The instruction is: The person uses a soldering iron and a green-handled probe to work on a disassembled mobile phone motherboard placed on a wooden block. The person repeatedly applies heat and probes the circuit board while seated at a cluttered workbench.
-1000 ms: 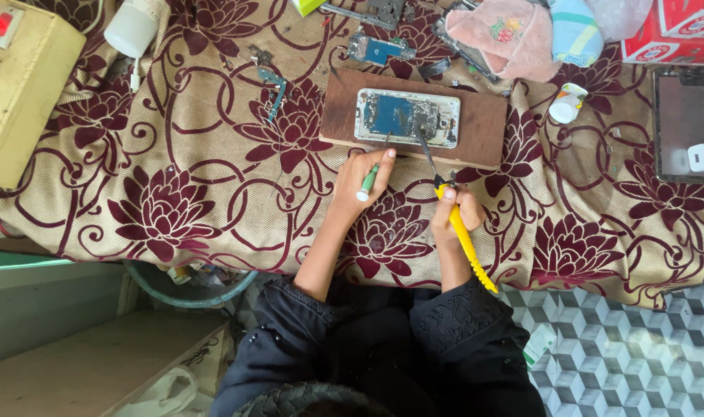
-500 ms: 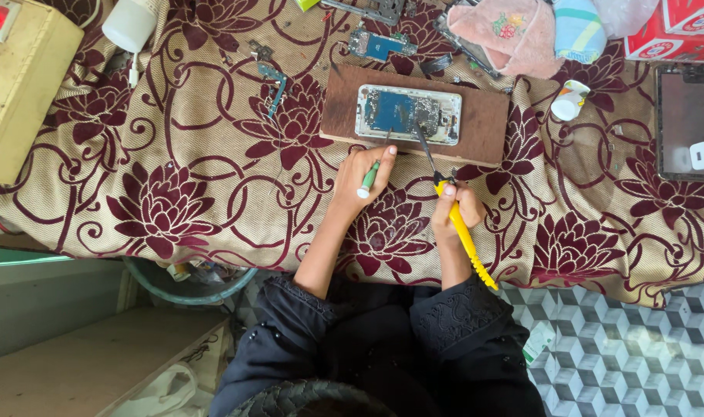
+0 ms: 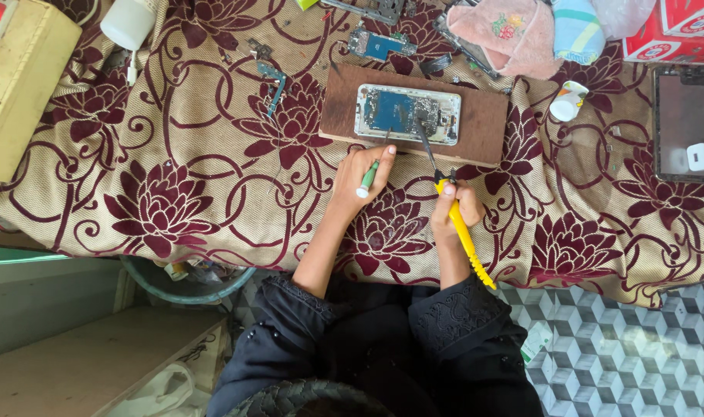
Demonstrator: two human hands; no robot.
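Observation:
An opened phone point(image 3: 407, 113) with its blue circuit board showing lies on a brown wooden board point(image 3: 491, 123) on the flowered cloth. My left hand point(image 3: 361, 173) grips a small green-handled tool point(image 3: 368, 177) whose tip points at the phone's lower edge. My right hand point(image 3: 458, 208) holds a yellow-handled soldering iron point(image 3: 461, 232); its dark tip reaches onto the phone's circuit board. Both forearms come up from black sleeves at the bottom.
A cream box point(image 3: 16, 77) with a red switch sits at the far left, a white bottle point(image 3: 128, 22) beside it. Loose phone parts point(image 3: 379, 42), a pink cloth point(image 3: 502, 31), a small white cup point(image 3: 566, 100) and a dark tray point(image 3: 688, 123) lie around.
The view has shifted slightly; both hands stay at the phone with their tools, the iron tip still on the board.

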